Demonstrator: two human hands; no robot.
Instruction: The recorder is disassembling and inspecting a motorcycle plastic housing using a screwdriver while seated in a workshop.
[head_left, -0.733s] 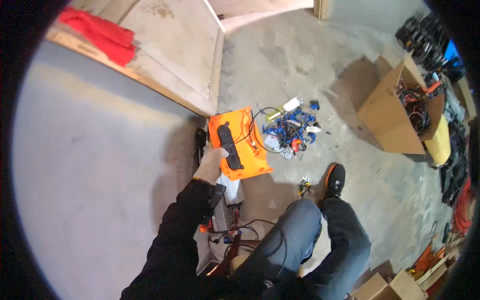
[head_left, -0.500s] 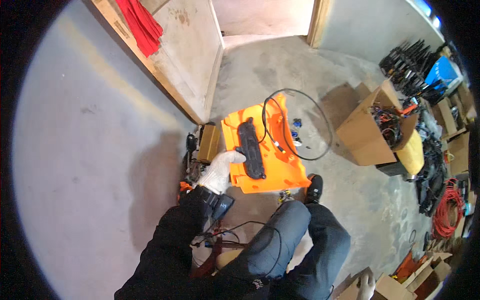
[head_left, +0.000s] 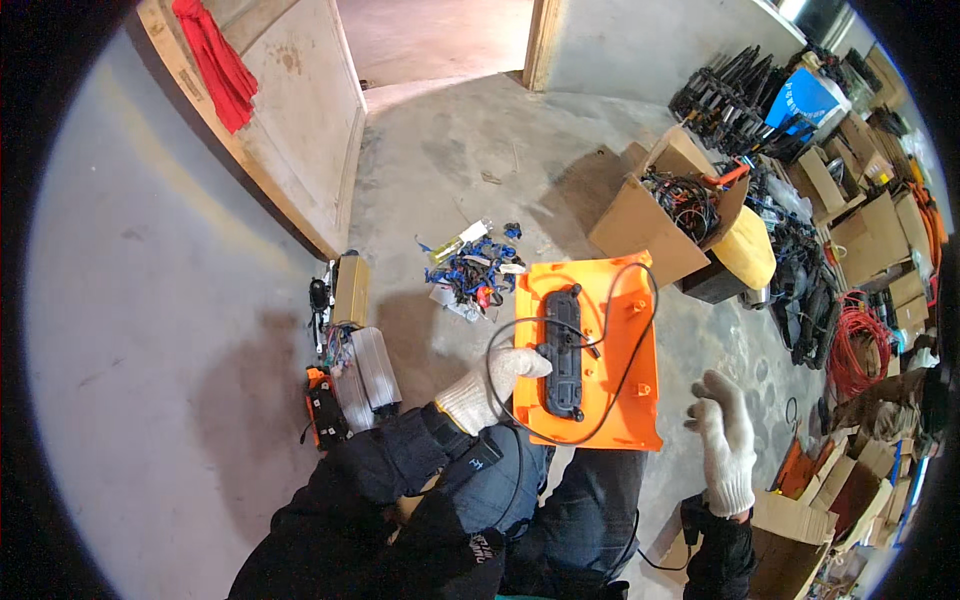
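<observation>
white printing shows on a bright blue plastic sack (head_left: 805, 100) at upper right, also white lettering on the person's dark clothing (head_left: 483, 547) near the lap.

left hand (head_left: 492, 385), in a white knit glove, is closed on the left edge of a moulded orange plastic panel (head_left: 610, 360), thumb on top against a long black plastic bar (head_left: 563, 375); other fingers mostly hidden. panel is up off the floor, in front of the legs, thin black cable (head_left: 656, 290) looped across it. right hand (head_left: 725, 440), same glove, is raised well apart to the right: half open, fingers loosely bent, holding nothing.

floor (head_left: 440, 140) is smooth grey concrete, stained. on it: heap of blue and black plastic scraps (head_left: 478, 270), tall brown cardboard box (head_left: 645, 225) of wires, coiled red cable (head_left: 860, 345). red cloth (head_left: 215, 65) hangs over the pale door (head_left: 300, 110).
</observation>
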